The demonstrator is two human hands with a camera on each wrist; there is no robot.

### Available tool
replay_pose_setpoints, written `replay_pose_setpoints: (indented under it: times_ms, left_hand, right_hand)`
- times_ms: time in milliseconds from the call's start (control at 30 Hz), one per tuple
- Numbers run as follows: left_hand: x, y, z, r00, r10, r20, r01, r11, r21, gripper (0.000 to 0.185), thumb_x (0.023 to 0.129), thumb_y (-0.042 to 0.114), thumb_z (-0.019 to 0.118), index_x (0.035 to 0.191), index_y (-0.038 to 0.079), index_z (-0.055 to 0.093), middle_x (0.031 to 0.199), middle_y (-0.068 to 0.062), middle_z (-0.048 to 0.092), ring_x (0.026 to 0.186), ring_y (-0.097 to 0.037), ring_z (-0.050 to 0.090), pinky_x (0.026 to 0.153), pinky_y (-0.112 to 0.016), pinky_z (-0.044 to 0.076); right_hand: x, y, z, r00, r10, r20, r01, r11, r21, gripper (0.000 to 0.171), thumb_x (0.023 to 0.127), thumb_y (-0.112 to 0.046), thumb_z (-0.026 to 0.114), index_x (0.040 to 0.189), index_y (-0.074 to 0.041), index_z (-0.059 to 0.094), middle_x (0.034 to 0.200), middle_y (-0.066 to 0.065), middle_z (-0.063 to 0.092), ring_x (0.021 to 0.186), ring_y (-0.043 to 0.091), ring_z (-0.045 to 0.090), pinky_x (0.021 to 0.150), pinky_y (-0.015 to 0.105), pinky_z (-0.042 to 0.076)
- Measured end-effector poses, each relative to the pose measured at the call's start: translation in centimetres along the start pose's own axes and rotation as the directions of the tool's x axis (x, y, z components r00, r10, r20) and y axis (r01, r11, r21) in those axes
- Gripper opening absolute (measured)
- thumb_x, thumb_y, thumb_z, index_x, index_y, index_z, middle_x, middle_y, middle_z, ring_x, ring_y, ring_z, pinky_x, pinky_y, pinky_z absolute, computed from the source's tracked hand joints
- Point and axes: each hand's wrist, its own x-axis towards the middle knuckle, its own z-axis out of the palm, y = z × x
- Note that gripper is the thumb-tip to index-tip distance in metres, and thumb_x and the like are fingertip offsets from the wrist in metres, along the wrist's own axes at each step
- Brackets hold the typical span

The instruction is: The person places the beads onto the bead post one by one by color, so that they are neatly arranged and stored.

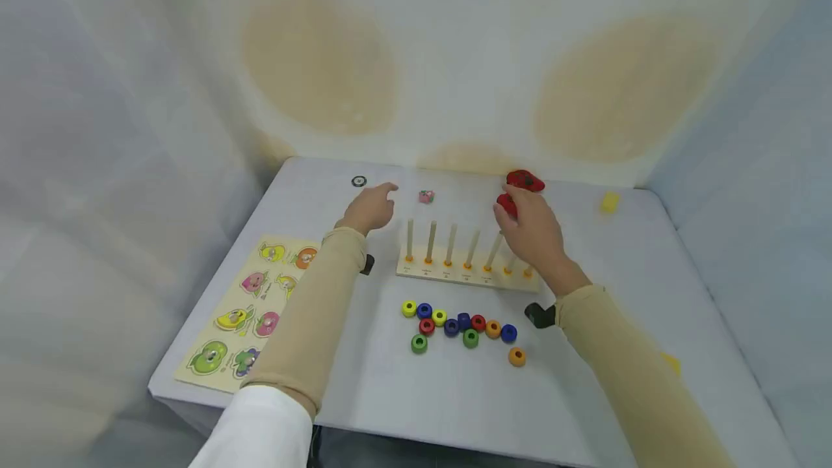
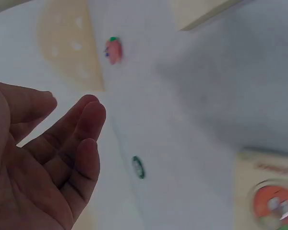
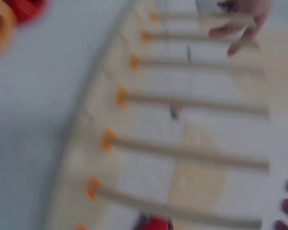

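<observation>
Hands reach over the far half of the grey table [image 1: 390, 396]; the left hand [image 1: 372, 208] hovers with fingers [image 2: 81, 139] relaxed and spread, holding nothing, as the left wrist view shows plainly; just beyond its fingertips lie a small dark ring [image 1: 359, 181] and, a little to their right, a small pink piece [image 1: 426, 196]. The right hand [image 1: 529, 226] stretches past the wooden peg board [image 1: 468, 276]; a red piece [image 1: 505, 204] sits at its fingertips, with another red piece [image 1: 525, 180] just beyond, but whether the fingers pinch it or only touch it I cannot tell. Every peg on the board stands bare; the coloured rings [image 1: 461, 323] lie loose in a cluster on the near side of the board, well behind both sets of fingers, so by my reading no ring is threaded yet and nearly all the work remains. A fruit puzzle board [image 1: 253, 309] lies under the left forearm's outer side; a yellow block [image 1: 609, 201] rests well right of the right fingers.
</observation>
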Motion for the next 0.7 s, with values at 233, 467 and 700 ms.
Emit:
replay_pose_setpoints:
  times_ms: [233, 467, 700]
  left_hand:
    - [-1.7, -3.0, 6.6, 0.969, 0.139, 0.204, -0.109, 0.982, -0.155, 0.062, 0.1, 0.025, 0.064, 0.157, 0.019, 0.041, 0.161, -0.01, 0.043, 0.149, -0.034, 0.038, 0.123, -0.054, 0.033]
    - [-3.3, -6.5, 12.8, 0.976, 0.174, 0.134, -0.137, 0.959, -0.248, 0.081, 0.089, 0.04, 0.077, 0.158, 0.018, 0.04, 0.17, 0.008, 0.026, 0.157, -0.031, 0.019, 0.127, -0.055, 0.023]
    - [-3.6, -6.1, 14.2, 0.973, 0.22, 0.074, -0.191, 0.94, -0.284, 0.079, 0.089, 0.039, 0.078, 0.157, 0.023, 0.042, 0.166, 0.006, 0.035, 0.155, -0.03, 0.025, 0.128, -0.051, 0.024]
  right_hand:
    - [-7.1, -5.5, 5.9, 0.932, -0.362, -0.021, 0.363, 0.932, 0.027, 0.029, 0.098, -0.02, 0.061, 0.125, -0.011, 0.069, 0.107, 0.002, 0.074, 0.101, 0.02, 0.067, 0.087, 0.039, 0.058]
    - [-10.8, -8.4, 12.5, 0.88, -0.329, 0.342, 0.358, 0.934, -0.022, 0.038, 0.098, -0.038, 0.066, 0.133, -0.021, 0.066, 0.125, -0.001, 0.07, 0.117, 0.02, 0.065, 0.102, 0.042, 0.054]
    - [-11.9, -7.9, 13.3, 0.9, -0.288, 0.327, 0.305, 0.952, 0.002, 0.034, 0.091, -0.029, 0.077, 0.123, -0.022, 0.072, 0.118, -0.002, 0.07, 0.111, 0.02, 0.065, 0.096, 0.042, 0.055]
